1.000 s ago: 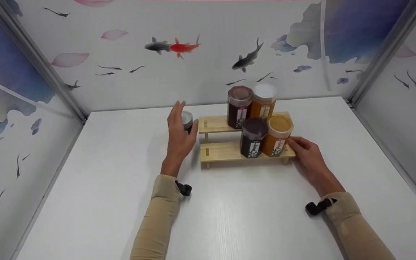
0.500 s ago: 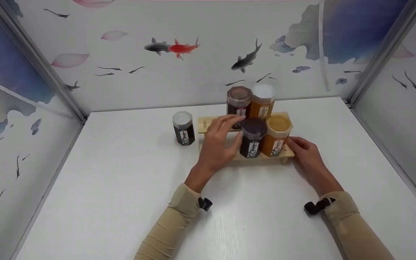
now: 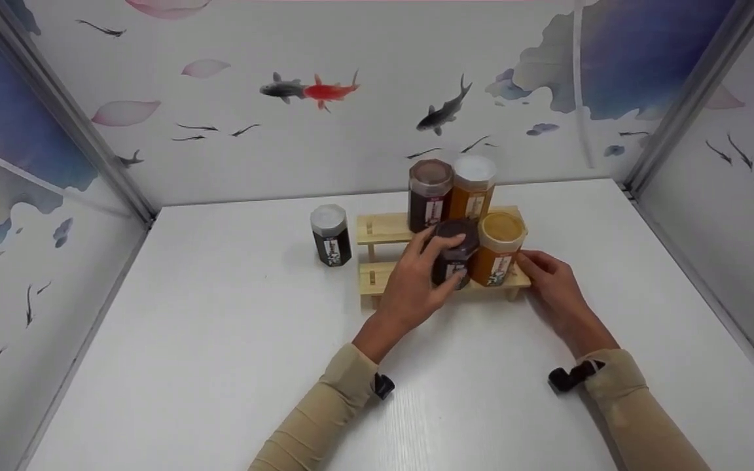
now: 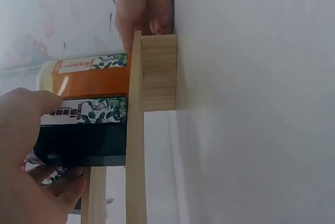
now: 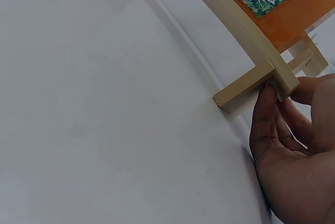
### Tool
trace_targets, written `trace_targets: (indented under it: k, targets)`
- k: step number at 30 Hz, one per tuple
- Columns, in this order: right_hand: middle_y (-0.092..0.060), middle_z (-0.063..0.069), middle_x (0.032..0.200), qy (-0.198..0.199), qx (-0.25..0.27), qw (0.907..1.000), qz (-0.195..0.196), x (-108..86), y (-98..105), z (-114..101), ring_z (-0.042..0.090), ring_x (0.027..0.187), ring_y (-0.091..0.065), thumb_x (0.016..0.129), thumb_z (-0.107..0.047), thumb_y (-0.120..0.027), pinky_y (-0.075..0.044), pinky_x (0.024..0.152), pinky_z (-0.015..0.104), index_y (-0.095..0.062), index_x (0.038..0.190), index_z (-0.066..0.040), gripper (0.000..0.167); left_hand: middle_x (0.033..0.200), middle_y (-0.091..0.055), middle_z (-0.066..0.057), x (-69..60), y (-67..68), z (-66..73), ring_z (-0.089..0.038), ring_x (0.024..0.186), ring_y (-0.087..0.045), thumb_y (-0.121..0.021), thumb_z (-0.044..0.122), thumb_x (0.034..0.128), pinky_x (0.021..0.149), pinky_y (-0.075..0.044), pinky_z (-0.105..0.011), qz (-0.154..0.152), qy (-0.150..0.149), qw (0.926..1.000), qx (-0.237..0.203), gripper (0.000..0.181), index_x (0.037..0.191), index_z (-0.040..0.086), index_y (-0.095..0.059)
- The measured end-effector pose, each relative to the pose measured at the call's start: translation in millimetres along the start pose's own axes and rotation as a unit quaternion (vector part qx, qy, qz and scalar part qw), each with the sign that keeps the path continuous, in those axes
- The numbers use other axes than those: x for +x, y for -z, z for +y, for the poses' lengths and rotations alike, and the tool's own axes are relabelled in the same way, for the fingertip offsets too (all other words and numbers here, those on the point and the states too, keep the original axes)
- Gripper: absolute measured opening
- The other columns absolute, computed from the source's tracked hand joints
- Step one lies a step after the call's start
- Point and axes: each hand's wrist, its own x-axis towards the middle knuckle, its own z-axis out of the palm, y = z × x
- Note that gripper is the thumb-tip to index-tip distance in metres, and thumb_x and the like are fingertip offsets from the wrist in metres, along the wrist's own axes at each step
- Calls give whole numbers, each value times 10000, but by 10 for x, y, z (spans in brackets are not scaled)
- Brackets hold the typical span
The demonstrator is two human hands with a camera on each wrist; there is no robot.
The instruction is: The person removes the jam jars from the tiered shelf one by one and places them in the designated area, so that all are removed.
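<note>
My left hand (image 3: 411, 284) grips a dark jar (image 4: 84, 143) that stands on the lower shelf of a two-tier wooden rack (image 3: 377, 280). Its thumb lies on the labelled near side, and other fingers reach over the lid and round the far left side. Directly right of that jar is an amber jar (image 3: 498, 256) with a yellowish lid. At the lower shelf's right end my right hand (image 3: 555, 284) pinches the board, thumb above and fingers underneath, as the right wrist view (image 5: 293, 150) shows.
On the upper shelf stand a dark jar with a brownish lid (image 3: 428, 203) and an amber jar with a white lid (image 3: 474, 186). Another dark jar (image 3: 331, 239) with a pale lid stands on the white table (image 3: 207, 340), left of the rack. Printed panels (image 3: 220, 157) enclose the table.
My left hand has left the pale-lidded jar beside the rack, moved right, and taken hold of the dark jar on the lower shelf. My right hand has stayed on the shelf end.
</note>
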Motion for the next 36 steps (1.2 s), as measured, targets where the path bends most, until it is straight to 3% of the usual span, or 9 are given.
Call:
trace_targets:
  k: [6,12,17,21,25,29,32,36]
  targets:
    - [-587,-12,1430,77,-83,9999,54,0,3,9,106,1272,-614,1010,-506,-726,-568,1030,179,-600,1466,-119,611,1544,-535,-92,-17,-5,28,-259,1357,-641,-802,395,996,1088,-595,-388,306,-65,9995,-9,468,1412,294,-611]
    - [-596,-17,1413,24,-12,10000,79,3,23,8,100,1259,-622,999,-502,-735,-569,1025,178,-595,1459,-115,617,1447,-591,-69,-22,42,72,-224,1251,-672,-795,342,973,1053,-609,-348,337,-46,9993,-124,367,1286,228,-641]
    - [-578,-17,1438,-26,125,9999,53,-5,9,4,115,1298,-601,996,-497,-741,-563,1046,186,-584,1474,-117,631,1409,-616,-27,-9,136,122,-189,1254,-668,-806,356,956,1056,-602,-331,210,40,9997,-120,354,1257,235,-665]
    - [-568,-11,1450,-39,205,9998,36,12,-2,8,128,1315,-589,990,-490,-752,-564,1054,196,-586,1474,-123,629,1397,-642,-23,30,270,175,-180,1226,-687,-813,363,943,1014,-616,-317,301,-97,9995,-32,357,1251,232,-688]
    - [-571,-19,1447,-26,3,10000,57,24,7,4,127,1308,-584,1008,-503,-725,-562,1047,185,-592,1480,-135,612,1382,-660,-42,97,457,200,-170,1203,-685,-814,336,937,997,-614,-316,661,-215,9975,-114,368,1256,205,-686]
    - [-572,-30,1442,-28,-274,9996,81,30,17,5,130,1312,-574,1010,-539,-704,-556,1043,172,-590,1484,-153,622,1342,-671,-59,161,698,158,-163,1177,-664,-834,277,929,988,-602,-323,1241,-271,9913,-338,387,1276,176,-696]
    - [-577,-29,1435,-8,-257,9996,81,27,14,7,117,1303,-587,1010,-537,-706,-559,1037,169,-592,1474,-152,614,1307,-678,-75,200,903,62,-169,1171,-651,-841,231,932,993,-590,-325,1756,-384,9828,-419,390,1285,140,-704]
    - [-583,8,1439,72,352,9993,-52,23,4,18,109,1295,-630,1020,-443,-730,-566,1057,204,-578,1476,-85,599,1319,-672,-101,214,1174,-155,-190,1200,-650,-817,229,964,1021,-582,-353,2316,-384,9719,-161,401,1326,112,-692]
